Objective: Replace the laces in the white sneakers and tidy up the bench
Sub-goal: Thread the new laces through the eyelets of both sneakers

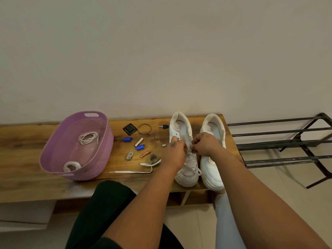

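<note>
Two white sneakers stand side by side on the wooden bench [27, 144], toes toward me. The left sneaker [185, 164] carries a white lace across its lower eyelets; the right sneaker [213, 169] shows no lace. My left hand [175, 150] and my right hand [204, 143] meet over the left sneaker's eyelets, each pinching a part of its lace [190, 150]. A loose flat white lace [143, 168] trails on the bench left of the shoes. The purple basket [100, 159] holds two coiled white laces [89, 138].
Small items lie scattered between basket and shoes: a black square piece [129, 129], a ring [144, 128], a key [163, 126], two blue caps [128, 139], a silver tube [138, 141], a red battery [145, 154]. A black metal rack [280, 142] stands right of the bench.
</note>
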